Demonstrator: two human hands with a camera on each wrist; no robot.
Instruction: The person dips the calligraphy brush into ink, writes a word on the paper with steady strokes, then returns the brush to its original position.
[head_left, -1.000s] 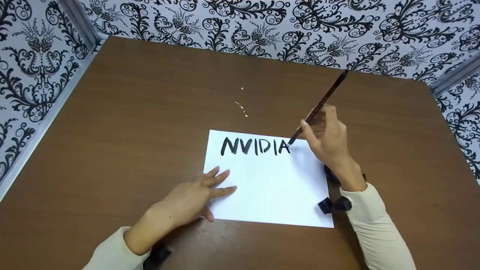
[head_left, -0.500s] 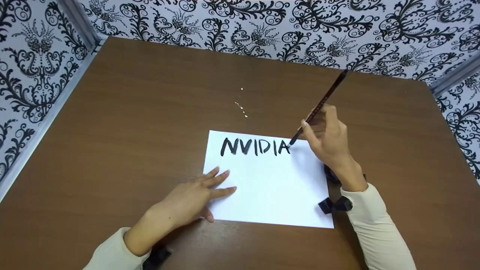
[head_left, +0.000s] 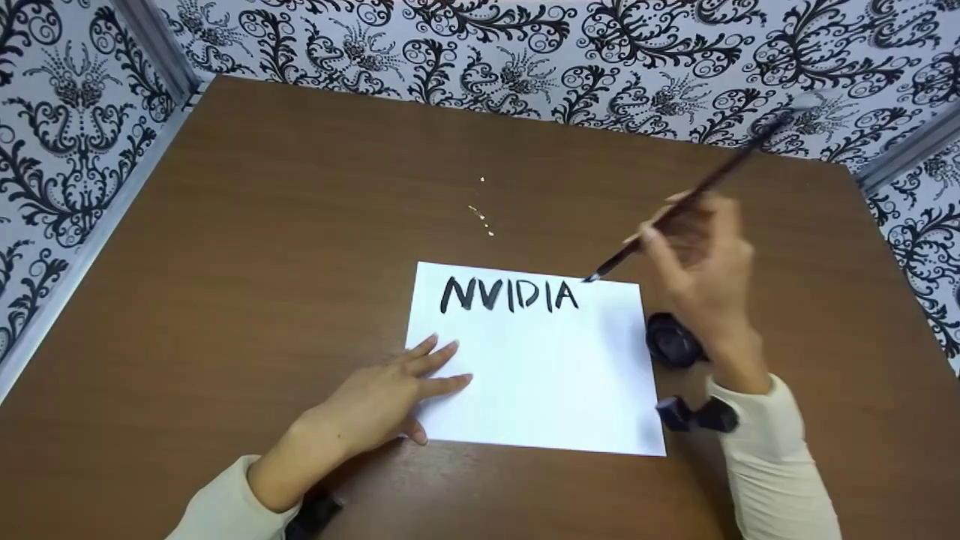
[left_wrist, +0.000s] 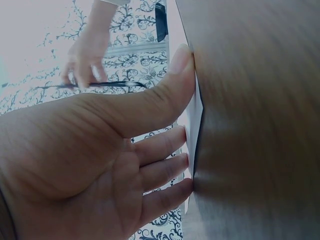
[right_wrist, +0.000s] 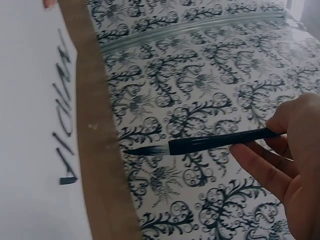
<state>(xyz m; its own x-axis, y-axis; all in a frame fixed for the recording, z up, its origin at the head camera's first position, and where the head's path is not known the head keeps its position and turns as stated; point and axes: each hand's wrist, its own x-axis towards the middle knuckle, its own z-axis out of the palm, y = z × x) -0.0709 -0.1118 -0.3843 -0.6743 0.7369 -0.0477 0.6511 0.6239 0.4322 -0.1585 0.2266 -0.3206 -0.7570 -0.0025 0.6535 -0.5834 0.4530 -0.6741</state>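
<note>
A white sheet of paper [head_left: 540, 375] lies on the brown table, with black brushed letters reading NVIDIA [head_left: 510, 294] along its upper part. My right hand [head_left: 709, 277] pinches a dark paintbrush [head_left: 694, 196] between thumb and fingers. In the right wrist view the brush's black-tipped bristles [right_wrist: 145, 150] are off the paper. My left hand [head_left: 375, 401] rests on the sheet's left edge with its fingers spread and straight. The left wrist view shows its thumb [left_wrist: 182, 62] and fingertips against the paper's edge.
A round black object [head_left: 673, 341] sits by the paper's right edge, partly behind the right wrist. Small pale specks [head_left: 484, 217] dot the table [head_left: 300, 225] beyond the sheet. Black-and-white patterned panels [head_left: 495, 52] border the table.
My right hand has lifted the paintbrush off the last letter and moved right, uncovering more of the round black object. The left hand stays in place.
</note>
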